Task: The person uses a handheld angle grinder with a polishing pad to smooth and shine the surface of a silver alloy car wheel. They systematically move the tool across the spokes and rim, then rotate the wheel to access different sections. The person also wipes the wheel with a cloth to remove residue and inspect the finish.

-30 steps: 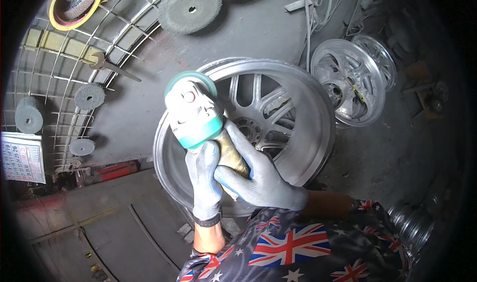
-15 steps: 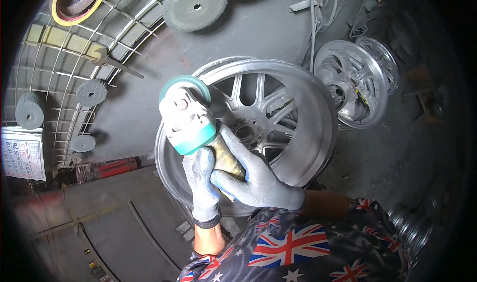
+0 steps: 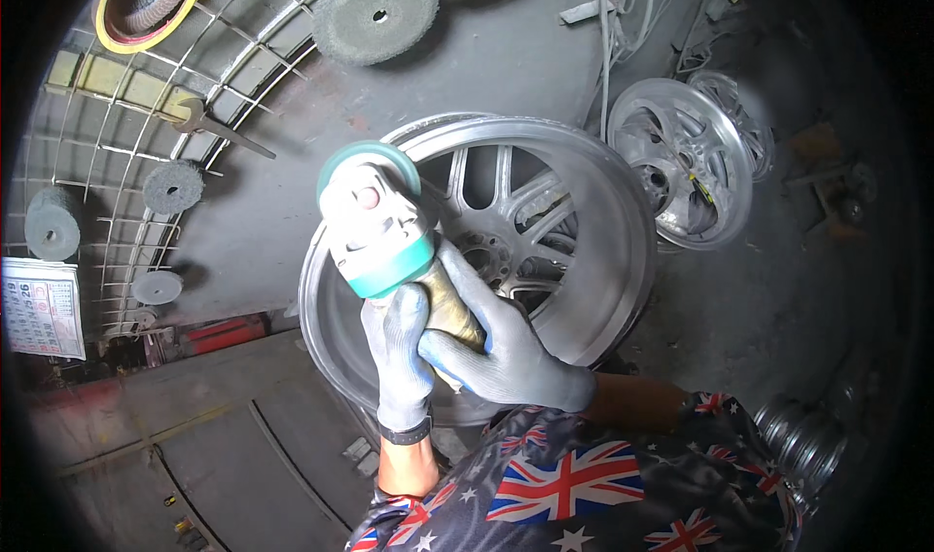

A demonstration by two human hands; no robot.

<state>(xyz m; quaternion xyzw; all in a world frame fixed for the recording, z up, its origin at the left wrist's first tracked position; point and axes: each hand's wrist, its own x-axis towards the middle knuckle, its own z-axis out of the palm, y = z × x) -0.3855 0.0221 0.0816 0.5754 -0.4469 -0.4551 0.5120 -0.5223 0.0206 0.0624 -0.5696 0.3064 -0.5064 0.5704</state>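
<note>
Both my hands, in grey gloves, hold an angle grinder (image 3: 391, 266) with a white head, a teal band and a yellowish-brown wrapped body. A greenish disc (image 3: 336, 160) shows at its far end. My left hand (image 3: 397, 343) is closed about the lower left of the body, its thumb along it. From the right, my right hand (image 3: 506, 353) wraps round the body. Below the tool lies a silver alloy wheel (image 3: 608, 280) with open spokes; the grinder and my hands hide its left part. Whether the disc touches the wheel I cannot tell.
At the upper left, a wire rack (image 3: 126, 124) carries several abrasive discs and a wrench (image 3: 219, 129). A large grey disc (image 3: 360, 36) is at the top. Further alloy wheels (image 3: 735, 182) stand at the right, near hanging white cables (image 3: 605, 56). A calendar (image 3: 44, 309) hangs at the left.
The grinder head has shifted slightly right and up against the wheel. My grip on it is the same. The surroundings have slid a little left in view.
</note>
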